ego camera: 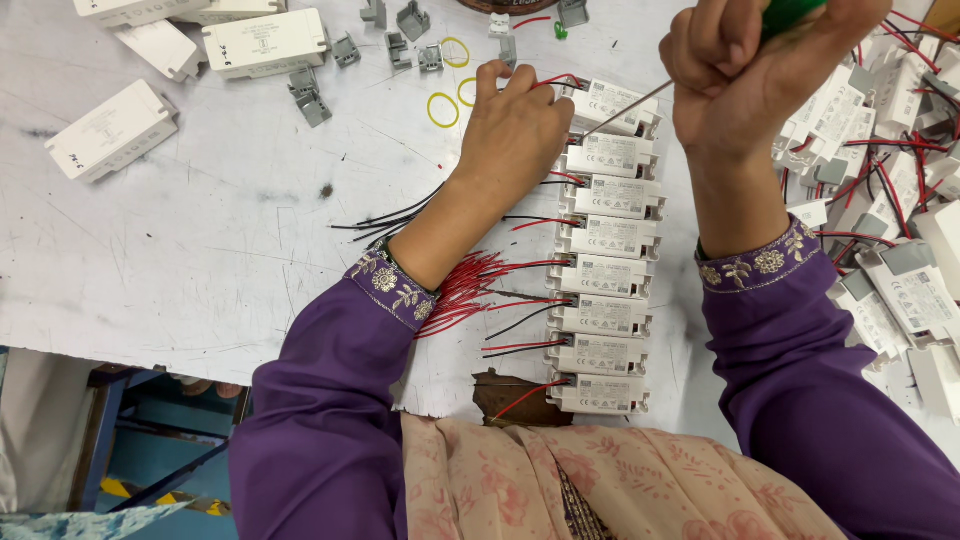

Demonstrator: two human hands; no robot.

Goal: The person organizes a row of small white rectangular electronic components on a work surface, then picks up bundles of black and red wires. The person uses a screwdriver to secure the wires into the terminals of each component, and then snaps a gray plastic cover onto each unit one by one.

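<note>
You are working in bright, even light that falls from above and washes the white table (200, 240) almost flat. Shadows stay soft and short: a faint one hugs your left hand (515, 125) and forearm, and thin ones edge the row of white driver boxes (605, 280). The box tops reflect a mild sheen, without harsh glare. Focus holds sharp across the middle, fine enough to resolve the red wires (470, 290). Your right hand (745, 70) looks slightly soft near the top edge. The area under the table at lower left sits noticeably dimmer.

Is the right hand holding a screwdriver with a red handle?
No, the right hand grips a screwdriver with a green handle.
</note>
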